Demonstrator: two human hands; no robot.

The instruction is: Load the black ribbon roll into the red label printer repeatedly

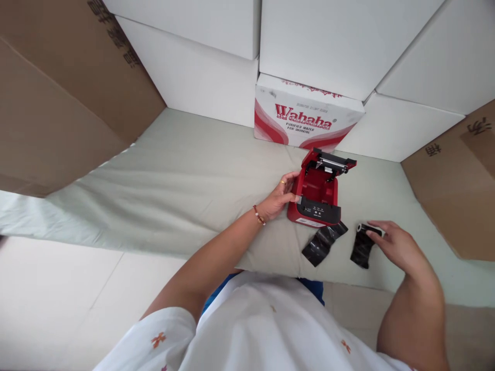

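The left hand [280, 198] is gripping the left side wall of the red printer [319, 198], with the thumb lying against the front corner, and is holding the unit steady on the cloth-covered surface [174, 180]. The printer's lid [332, 162] is standing open and tilting back, and the paper bay below it is showing empty. The right hand [394, 245] is closing its fingertips on the upper end of the wrapped roll [363, 246], which is lying on the cloth to the right of the printer and apart from it; black film is hanging from the roll. A loose black wrapper [323, 243] is lying just in front of the printer. By judgement, the step in hand is the handling of the roll beside the opened unit. Any further move with the roll is calling for a firm hold on its core, film kept clear, and the housing kept braced
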